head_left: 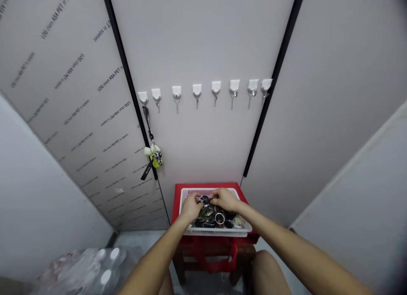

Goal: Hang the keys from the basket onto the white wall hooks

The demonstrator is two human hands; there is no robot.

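Both my hands reach into a white plastic basket [213, 232] that rests on a red stool [210, 187]. The basket holds several keychains and metal rings. My left hand [191, 207] and my right hand [225, 199] are closed in a pinch on the same small dark keychain [205, 198] between them, just above the pile. On the wall above runs a row of several white adhesive hooks [197, 90]. A keychain with a black strap and a yellow charm [154, 156] hangs from the leftmost hook [143, 97]; the other hooks are bare.
Grey wall panels with black seams [127, 79] stand ahead. Plastic-wrapped bottles [95, 269] lie on the floor at lower left. A red bag [219, 257] hangs under the stool. My knee [265, 271] is beside the stool at right.
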